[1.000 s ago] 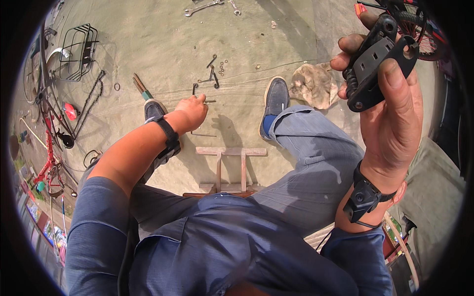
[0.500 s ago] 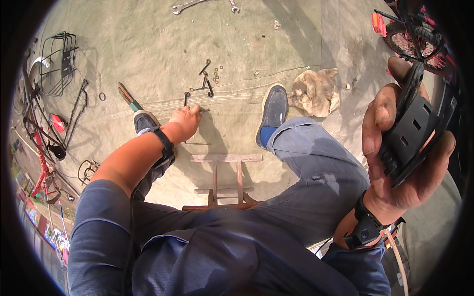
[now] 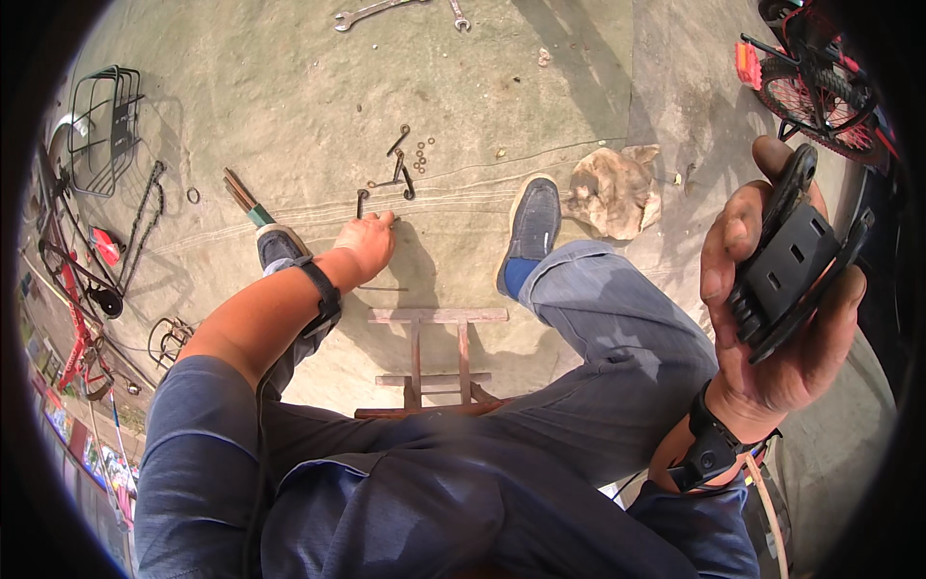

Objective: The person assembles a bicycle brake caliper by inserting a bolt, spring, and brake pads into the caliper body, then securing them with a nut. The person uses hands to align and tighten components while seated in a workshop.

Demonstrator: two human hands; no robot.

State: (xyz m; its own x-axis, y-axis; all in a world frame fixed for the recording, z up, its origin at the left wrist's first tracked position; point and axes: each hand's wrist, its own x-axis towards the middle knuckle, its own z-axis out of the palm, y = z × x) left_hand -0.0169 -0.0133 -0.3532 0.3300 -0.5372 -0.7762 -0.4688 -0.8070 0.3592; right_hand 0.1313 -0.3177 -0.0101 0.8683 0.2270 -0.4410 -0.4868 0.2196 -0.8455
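Observation:
In my raised right hand point(image 3: 781, 372) is a black bracket point(image 3: 786, 256), a slotted plate between two long side pieces. My fingers and thumb wrap round its edges. Down at the ground, my left hand point(image 3: 365, 249) is closed, its fingertips bent together over a small dark piece that they mostly hide. Just beyond that hand lie several dark bolts point(image 3: 408, 183), one of them beside the knuckles. A cluster of small nuts or washers point(image 3: 422, 157) sits to the right of the bolts.
Wrenches point(image 3: 376, 12) lie at the far edge. A crumpled cloth point(image 3: 612, 193) is beside my right shoe point(image 3: 535, 217). Rods with a green band point(image 3: 256, 207) touch my left shoe. A wire basket point(image 3: 106, 130) and chain point(image 3: 145, 217) lie left; a small-wheeled bike point(image 3: 820, 96) stands far right.
My right hand and the bracket have shifted slightly left, with the bracket tilted a little differently. My left hand stays low by the bolts, its fingers barely moved.

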